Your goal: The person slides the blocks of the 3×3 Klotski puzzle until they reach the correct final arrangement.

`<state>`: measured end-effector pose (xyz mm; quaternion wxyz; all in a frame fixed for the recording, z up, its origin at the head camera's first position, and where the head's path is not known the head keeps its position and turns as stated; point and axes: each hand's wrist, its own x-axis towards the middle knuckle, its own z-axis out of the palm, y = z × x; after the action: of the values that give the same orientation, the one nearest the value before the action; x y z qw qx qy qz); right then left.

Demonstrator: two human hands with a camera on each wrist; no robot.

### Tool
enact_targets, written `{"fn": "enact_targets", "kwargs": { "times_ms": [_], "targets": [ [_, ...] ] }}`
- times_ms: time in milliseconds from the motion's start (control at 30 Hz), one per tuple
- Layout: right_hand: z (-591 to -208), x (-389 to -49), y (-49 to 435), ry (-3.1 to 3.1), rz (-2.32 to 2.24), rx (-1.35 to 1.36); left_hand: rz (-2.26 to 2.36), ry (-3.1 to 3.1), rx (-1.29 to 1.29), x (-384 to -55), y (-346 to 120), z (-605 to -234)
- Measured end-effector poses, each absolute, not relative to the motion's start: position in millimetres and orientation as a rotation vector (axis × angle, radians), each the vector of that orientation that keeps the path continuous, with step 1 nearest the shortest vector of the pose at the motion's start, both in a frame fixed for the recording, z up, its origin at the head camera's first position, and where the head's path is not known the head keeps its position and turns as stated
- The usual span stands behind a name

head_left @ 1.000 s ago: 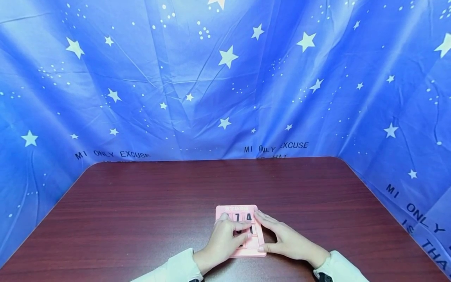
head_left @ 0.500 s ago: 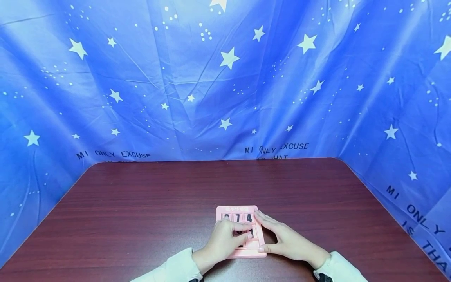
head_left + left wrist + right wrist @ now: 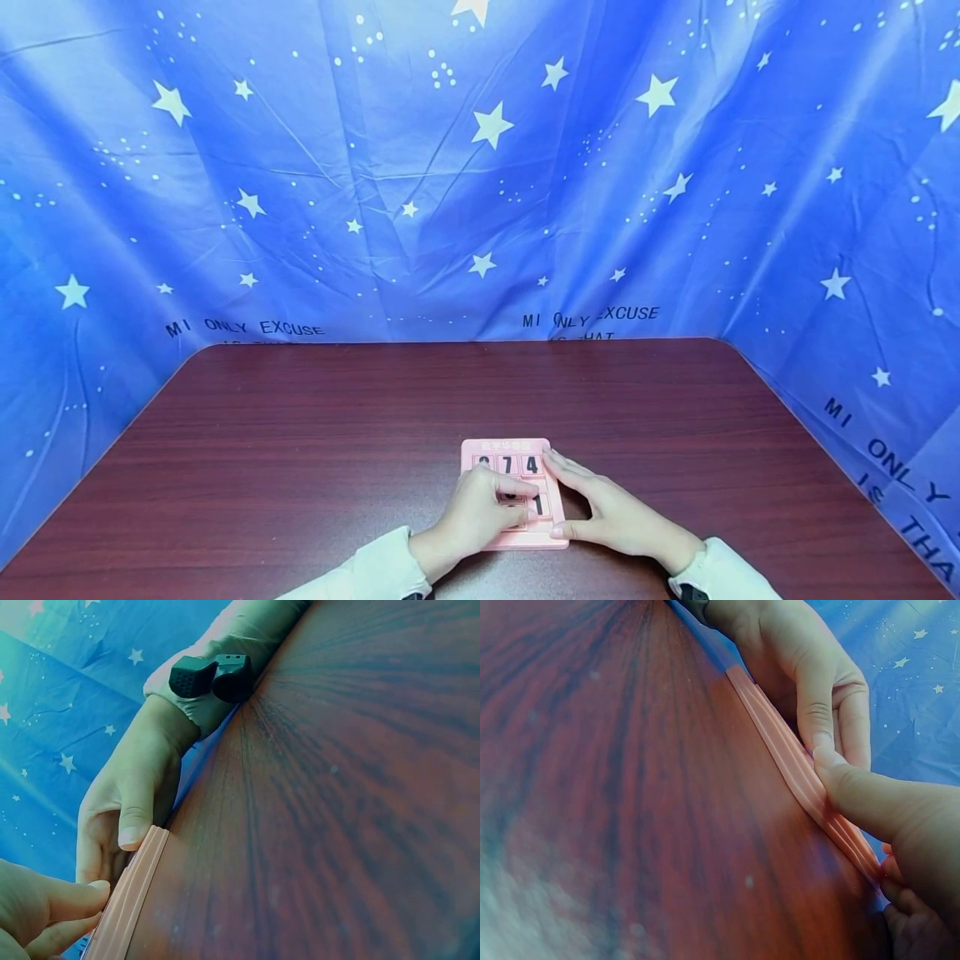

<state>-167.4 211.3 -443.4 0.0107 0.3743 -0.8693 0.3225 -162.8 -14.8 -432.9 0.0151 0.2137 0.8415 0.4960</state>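
Pink number puzzle [image 3: 520, 468] lies roughly midway between the tabletop's [image 3: 300, 450] side edges. Right hand [image 3: 615, 510], fingers spread, grips its right edge, probably preventing slip; left hand [image 3: 474, 508], thumb and forefinger parted, touches tiles [image 3: 508, 465], likely guiding them.

Pink board [image 3: 528, 539]: 7, 4, 1. Blue curtain [image 3: 420, 275]: "MI ONLY EXCUSE", "IS THAT".

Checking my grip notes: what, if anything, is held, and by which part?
The right hand holds the pink number puzzle by its right edge. The left hand lies over its number tiles; whether it grips any cannot be told.
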Motion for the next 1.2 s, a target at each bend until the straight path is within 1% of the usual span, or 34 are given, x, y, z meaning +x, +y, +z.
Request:
{"fn": "enact_targets", "kwargs": {
  "times_ms": [667, 867, 1200],
  "targets": [
    [-443.9, -168.6, 211.3, -2.752, 1.001, 1.133, 1.473, 2.687, 0.647, -161.1, -12.8, -434.8],
    [-443.8, -168.9, 210.8, -2.752, 1.004, 1.136, 1.52, 2.671, 0.66, -162.3, -13.7, -434.9],
    [-444.0, -169.1, 211.5, -2.768, 1.005, 1.124, 1.557, 2.735, 0.583, -169.6, -13.0, -433.1]
  ]
}}
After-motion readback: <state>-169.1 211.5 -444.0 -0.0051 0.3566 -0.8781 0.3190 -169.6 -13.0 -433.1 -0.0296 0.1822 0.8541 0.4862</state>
